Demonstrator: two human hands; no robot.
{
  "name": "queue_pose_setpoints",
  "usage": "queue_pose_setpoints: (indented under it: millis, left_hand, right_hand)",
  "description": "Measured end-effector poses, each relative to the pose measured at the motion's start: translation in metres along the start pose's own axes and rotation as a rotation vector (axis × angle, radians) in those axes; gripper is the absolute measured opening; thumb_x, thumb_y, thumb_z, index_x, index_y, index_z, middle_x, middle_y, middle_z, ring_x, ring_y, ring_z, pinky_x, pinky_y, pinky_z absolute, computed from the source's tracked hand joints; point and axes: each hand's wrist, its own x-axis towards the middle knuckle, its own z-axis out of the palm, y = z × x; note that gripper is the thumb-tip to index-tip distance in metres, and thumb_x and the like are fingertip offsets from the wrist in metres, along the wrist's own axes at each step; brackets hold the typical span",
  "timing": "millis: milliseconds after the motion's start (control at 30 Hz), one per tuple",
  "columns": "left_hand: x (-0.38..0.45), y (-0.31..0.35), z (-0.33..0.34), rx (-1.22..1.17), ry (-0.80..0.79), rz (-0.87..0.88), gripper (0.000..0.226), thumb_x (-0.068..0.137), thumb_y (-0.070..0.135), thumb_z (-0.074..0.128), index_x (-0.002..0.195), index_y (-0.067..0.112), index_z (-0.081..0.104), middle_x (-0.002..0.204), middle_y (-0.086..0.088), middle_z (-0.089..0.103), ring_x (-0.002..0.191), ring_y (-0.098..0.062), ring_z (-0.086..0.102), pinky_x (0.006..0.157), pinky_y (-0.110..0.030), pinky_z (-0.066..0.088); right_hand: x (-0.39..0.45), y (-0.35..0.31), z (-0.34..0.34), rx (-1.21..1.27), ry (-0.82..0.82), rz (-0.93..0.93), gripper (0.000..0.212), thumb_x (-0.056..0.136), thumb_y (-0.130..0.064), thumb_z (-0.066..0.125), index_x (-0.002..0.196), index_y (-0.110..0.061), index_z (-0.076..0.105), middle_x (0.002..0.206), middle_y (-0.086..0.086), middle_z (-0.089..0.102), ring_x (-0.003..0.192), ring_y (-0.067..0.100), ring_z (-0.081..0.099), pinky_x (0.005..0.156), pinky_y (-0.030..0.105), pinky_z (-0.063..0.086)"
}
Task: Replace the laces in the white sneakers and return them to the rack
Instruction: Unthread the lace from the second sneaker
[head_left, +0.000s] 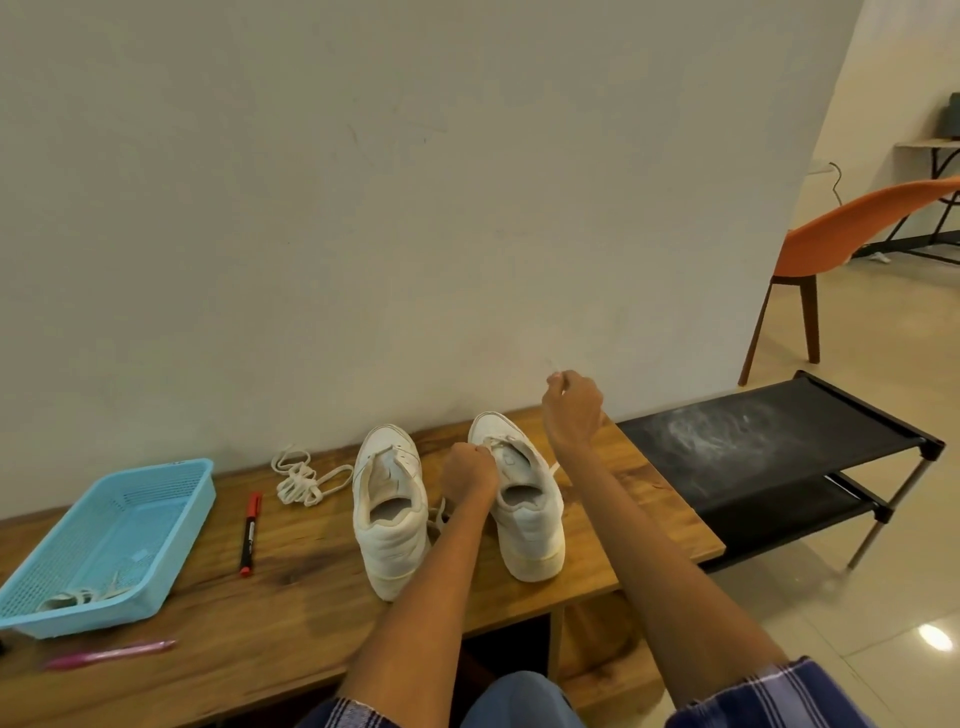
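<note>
Two white sneakers stand heels toward me on the wooden table (291, 571): the left sneaker (389, 525) and the right sneaker (524, 509). My left hand (467, 470) is curled against the right sneaker's eyelet area, holding it or the lace there. My right hand (571, 408) is raised above the shoe's toe and pinches a lace end (555, 375); a strip of lace (555, 470) shows by the shoe's right side. A bundled white lace (304, 480) lies left of the sneakers.
A blue plastic basket (171, 499) at the table's left holds old laces (83, 597). A red marker (250, 532) and a pink pen (111, 654) lie on the table. A black two-shelf shoe rack (779, 452) stands to the right, an orange chair (852, 234) behind it.
</note>
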Motion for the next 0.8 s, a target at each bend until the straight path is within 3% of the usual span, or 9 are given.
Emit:
queue_pose_setpoints:
  millis: [100, 200, 300, 367, 500, 600, 700, 733, 800]
  left_hand:
    - [0.000, 0.000, -0.002, -0.012, 0.002, -0.008, 0.034, 0.096, 0.023, 0.042, 0.101, 0.003, 0.068, 0.100, -0.013, 0.068, 0.092, -0.028, 0.063, 0.061, -0.030, 0.040]
    - [0.001, 0.000, -0.001, -0.024, 0.005, -0.012, 0.034, 0.095, 0.023, 0.043, 0.100, 0.002, 0.069, 0.100, -0.014, 0.069, 0.091, -0.029, 0.063, 0.061, -0.030, 0.040]
    - [-0.002, 0.002, -0.001, -0.024, 0.005, -0.013, 0.034, 0.095, 0.025, 0.043, 0.100, 0.003, 0.068, 0.100, -0.013, 0.069, 0.091, -0.028, 0.064, 0.059, -0.029, 0.039]
    - [-0.003, 0.003, -0.002, -0.021, 0.004, -0.011, 0.033, 0.095, 0.023, 0.043, 0.101, 0.002, 0.068, 0.100, -0.013, 0.068, 0.091, -0.028, 0.063, 0.059, -0.029, 0.039]
    - [-0.003, 0.007, -0.001, 0.001, 0.000, -0.013, 0.033, 0.096, 0.023, 0.043, 0.105, 0.005, 0.068, 0.103, -0.012, 0.068, 0.094, -0.027, 0.063, 0.061, -0.029, 0.038]
    - [-0.006, 0.010, -0.001, 0.018, 0.008, -0.011, 0.033, 0.097, 0.023, 0.041, 0.110, 0.004, 0.066, 0.109, -0.013, 0.067, 0.099, -0.027, 0.062, 0.065, -0.029, 0.041]
    - [-0.012, 0.016, -0.005, 0.031, 0.002, -0.013, 0.037, 0.099, 0.022, 0.040, 0.130, 0.004, 0.050, 0.129, -0.015, 0.056, 0.116, -0.029, 0.054, 0.084, -0.033, 0.045]
    - [-0.012, 0.018, -0.008, 0.028, -0.008, -0.026, 0.041, 0.099, 0.021, 0.041, 0.137, 0.005, 0.041, 0.134, -0.014, 0.052, 0.120, -0.030, 0.052, 0.089, -0.034, 0.044]
    - [-0.005, 0.024, -0.012, 0.025, -0.051, -0.047, 0.048, 0.098, 0.018, 0.041, 0.143, 0.008, 0.027, 0.137, -0.015, 0.048, 0.120, -0.030, 0.051, 0.089, -0.035, 0.045]
  right_hand:
    - [0.000, 0.015, 0.009, -0.146, -0.188, 0.128, 0.023, 0.094, -0.017, 0.040, 0.091, -0.001, 0.057, 0.096, 0.012, 0.055, 0.100, 0.029, 0.053, 0.083, 0.039, 0.043]
    - [-0.006, 0.029, 0.023, -0.192, -0.345, 0.244, 0.043, 0.081, -0.024, 0.054, 0.116, 0.000, 0.048, 0.120, 0.010, 0.052, 0.115, 0.035, 0.052, 0.090, 0.039, 0.046]
    - [-0.016, 0.026, 0.023, -0.182, -0.437, 0.027, 0.066, 0.081, -0.012, 0.057, 0.139, 0.000, 0.029, 0.132, 0.016, 0.045, 0.123, 0.034, 0.045, 0.097, 0.038, 0.042]
    - [-0.024, 0.031, 0.024, -0.288, -0.489, -0.154, 0.064, 0.085, -0.009, 0.054, 0.142, 0.000, 0.026, 0.136, 0.017, 0.042, 0.124, 0.032, 0.043, 0.097, 0.036, 0.040]
    - [-0.031, 0.045, 0.028, -0.422, -0.563, -0.160, 0.032, 0.086, -0.010, 0.048, 0.118, -0.003, 0.048, 0.107, 0.012, 0.060, 0.100, 0.030, 0.059, 0.073, 0.031, 0.043]
    - [-0.031, 0.043, 0.026, -0.399, -0.507, -0.196, 0.031, 0.087, -0.006, 0.047, 0.119, -0.004, 0.049, 0.106, 0.014, 0.062, 0.093, 0.028, 0.060, 0.073, 0.031, 0.042]
    - [-0.028, 0.044, 0.027, -0.482, -0.545, -0.259, 0.013, 0.089, -0.006, 0.044, 0.082, -0.006, 0.056, 0.086, 0.010, 0.062, 0.080, 0.023, 0.059, 0.062, 0.025, 0.038]
    - [-0.028, 0.045, 0.029, -0.511, -0.535, -0.238, 0.023, 0.091, -0.008, 0.043, 0.069, -0.010, 0.049, 0.074, 0.005, 0.055, 0.073, 0.020, 0.057, 0.056, 0.022, 0.035]
    - [-0.029, 0.045, 0.028, -0.535, -0.519, -0.217, 0.029, 0.094, -0.012, 0.040, 0.066, -0.010, 0.048, 0.063, -0.001, 0.043, 0.057, 0.013, 0.045, 0.046, 0.020, 0.024]
